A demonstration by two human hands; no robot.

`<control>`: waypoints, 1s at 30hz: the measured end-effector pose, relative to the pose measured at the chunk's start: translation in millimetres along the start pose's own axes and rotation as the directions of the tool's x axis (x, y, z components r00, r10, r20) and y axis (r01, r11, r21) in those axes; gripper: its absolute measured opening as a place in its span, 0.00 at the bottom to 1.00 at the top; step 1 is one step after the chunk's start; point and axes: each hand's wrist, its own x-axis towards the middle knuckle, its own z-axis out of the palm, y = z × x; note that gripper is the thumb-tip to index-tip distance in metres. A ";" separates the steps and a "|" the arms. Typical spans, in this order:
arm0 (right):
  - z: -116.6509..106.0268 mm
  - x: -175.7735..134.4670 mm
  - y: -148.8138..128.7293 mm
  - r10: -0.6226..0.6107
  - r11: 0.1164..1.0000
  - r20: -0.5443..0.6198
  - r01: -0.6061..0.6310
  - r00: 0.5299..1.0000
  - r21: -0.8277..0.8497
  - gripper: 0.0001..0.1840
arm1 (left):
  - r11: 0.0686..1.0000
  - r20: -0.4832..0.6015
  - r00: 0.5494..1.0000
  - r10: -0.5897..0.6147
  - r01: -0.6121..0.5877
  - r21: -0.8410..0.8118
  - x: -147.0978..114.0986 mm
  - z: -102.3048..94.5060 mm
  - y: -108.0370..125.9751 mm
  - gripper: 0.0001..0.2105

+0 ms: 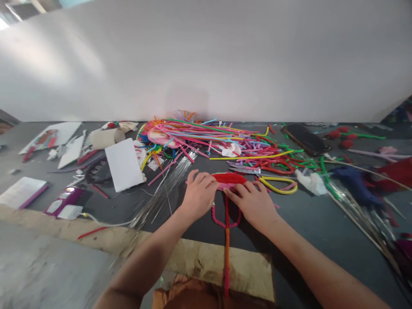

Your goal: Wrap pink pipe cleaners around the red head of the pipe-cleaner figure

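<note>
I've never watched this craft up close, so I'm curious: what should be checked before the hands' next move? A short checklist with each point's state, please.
1. Left fingers on the red fuzzy piece: ok, at its left end.
2. Right fingers on it too: ok, at its right end.
3. Red-and-orange stem clear of the clothing: cannot tell; they overlap in this view.
4. Metal blade well away: not ok, I'd say; it lies close beyond the right fingers.
5. Heap of coloured stems nearby: ok, just beyond the red fuzzy piece.
6. Blue tool switched off: cannot tell.
</note>
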 end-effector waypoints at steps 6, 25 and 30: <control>-12.4 -10.1 32.1 0.204 0.958 -0.210 -0.151 0.956 0.244 0.18 | 0.990 -0.123 0.982 -0.142 0.142 -0.006 4.1 -25.6 1.3 0.09; 5.5 -26.7 50.0 0.359 0.150 0.400 -0.475 0.843 0.867 0.22 | 0.474 0.401 0.666 -0.629 0.738 -0.481 -12.5 -0.6 12.9 0.10; 1.4 -33.5 61.0 0.259 -0.157 0.492 -0.467 0.831 0.870 0.26 | -0.005 0.469 0.616 -0.633 0.603 -0.798 -14.2 -3.4 20.5 0.12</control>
